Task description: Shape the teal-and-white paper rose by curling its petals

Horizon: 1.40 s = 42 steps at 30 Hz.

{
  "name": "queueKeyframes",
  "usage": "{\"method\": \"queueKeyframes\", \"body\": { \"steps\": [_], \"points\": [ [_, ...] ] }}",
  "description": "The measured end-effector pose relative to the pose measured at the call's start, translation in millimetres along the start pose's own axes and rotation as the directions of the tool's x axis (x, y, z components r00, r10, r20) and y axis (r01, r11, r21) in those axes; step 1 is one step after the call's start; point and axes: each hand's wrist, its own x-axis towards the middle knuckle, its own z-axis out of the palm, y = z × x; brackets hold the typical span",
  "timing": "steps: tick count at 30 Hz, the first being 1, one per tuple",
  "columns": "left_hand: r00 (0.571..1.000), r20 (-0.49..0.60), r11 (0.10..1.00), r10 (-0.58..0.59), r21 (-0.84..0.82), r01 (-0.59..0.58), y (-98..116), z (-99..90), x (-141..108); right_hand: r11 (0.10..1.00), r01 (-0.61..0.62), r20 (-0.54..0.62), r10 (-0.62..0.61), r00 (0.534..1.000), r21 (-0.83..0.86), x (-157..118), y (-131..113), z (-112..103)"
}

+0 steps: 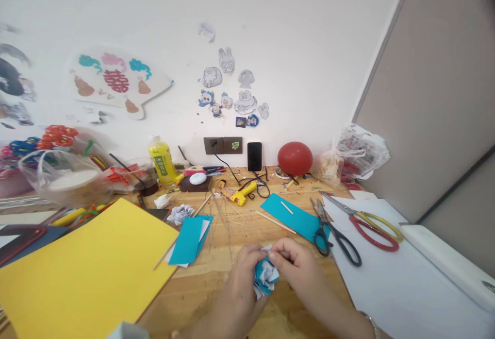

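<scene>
A blue and white paper flower [266, 275] with crumpled, folded petals is cradled in my left hand [244, 274], whose fingers wrap round its left side. From the other side, the thumb and fingertips of my right hand [292, 261] pinch a petal at its upper edge. Part of the flower is hidden behind my fingers. To the left lie blue and white paper pieces [186, 241] and a crumpled white paper flower [181, 214]. Black-handled scissors [324, 231] rest on a blue paper strip [280, 205] at the right.
A large yellow sheet [93, 272] covers the left of the table, and white sheets [381, 282] the right, with red-and-yellow-handled scissors [373, 228] on them. Farther back are a yellow glue gun [242, 193], a phone [254, 156], a red balloon [295, 158] and a drink bottle [161, 161].
</scene>
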Motion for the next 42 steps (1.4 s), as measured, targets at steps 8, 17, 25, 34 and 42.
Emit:
{"method": "queueKeyframes", "body": {
  "steps": [8,17,25,34,42],
  "points": [
    [1.000,0.002,1.000,0.008,-0.019,-0.008,1.0,-0.3,-0.8,0.999,-0.045,0.025,0.045,0.999,-0.012,3.0,7.7,-2.2],
    [0.988,-0.083,0.992,-0.128,-0.009,0.127,-1.5,2.7,2.3,0.957,0.164,-0.231,-0.220,0.948,-0.240,-2.2,3.9,-7.6],
    [0.988,-0.072,0.990,-0.138,-0.048,0.135,-1.1,2.6,0.6,0.667,0.555,0.053,-0.615,0.787,-0.496,-11.3,12.3,-1.5],
    [0.992,-0.065,0.993,-0.106,-0.060,0.102,-7.8,6.3,-4.6,0.755,0.496,0.023,-0.540,0.842,-0.430,-9.0,16.5,-0.2],
    [0.995,-0.058,0.996,-0.087,-0.035,0.085,-1.7,4.2,-0.3,0.581,0.525,0.099,-0.606,0.789,-0.622,-8.1,8.8,-2.3]
  ]
}}
